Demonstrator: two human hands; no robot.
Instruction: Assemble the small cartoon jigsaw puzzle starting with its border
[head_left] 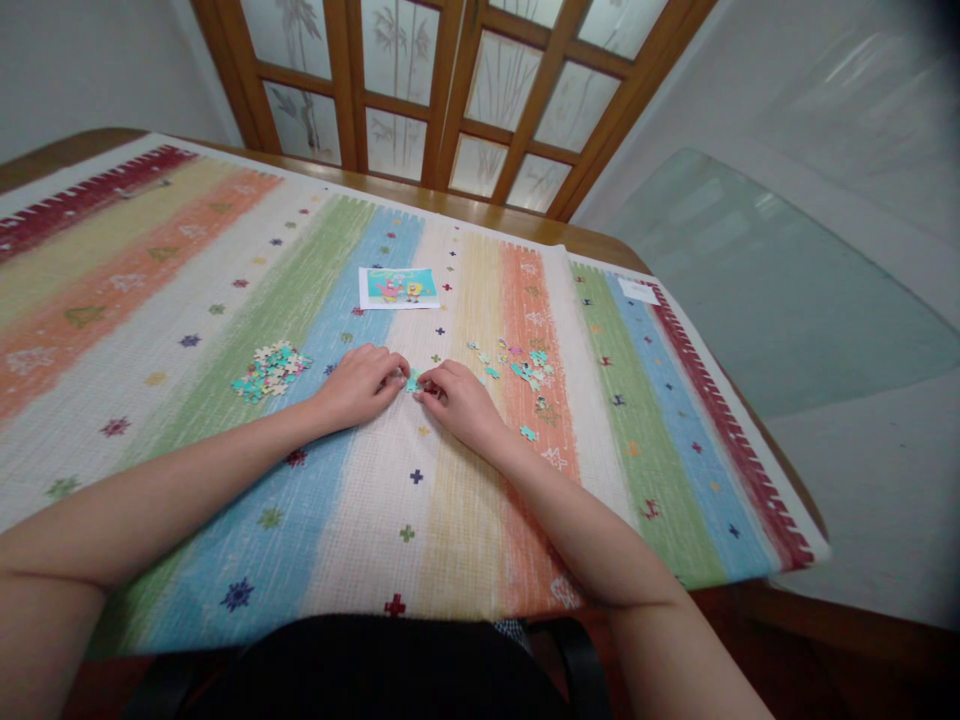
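Between my two hands, low over the striped tablecloth, are teal jigsaw puzzle pieces [412, 380]. My left hand [366, 384] pinches at their left side, with its fingers curled and partly hidden. From the right, my right hand [454, 398] pinches at the same pieces with thumb and forefinger. How many pieces are there, and whether they are joined, I cannot make out. A heap of puzzle pieces [271, 371] lies left of my left hand. More loose pieces [531, 370] are scattered to the right of my right hand.
A picture card [400, 288] with cartoon figures lies beyond my hands. At the far right of the tablecloth [465, 520] is a small white paper [638, 291]. Wooden doors [442, 100] with glass panes stand behind the table. A chair arm shows near my body.
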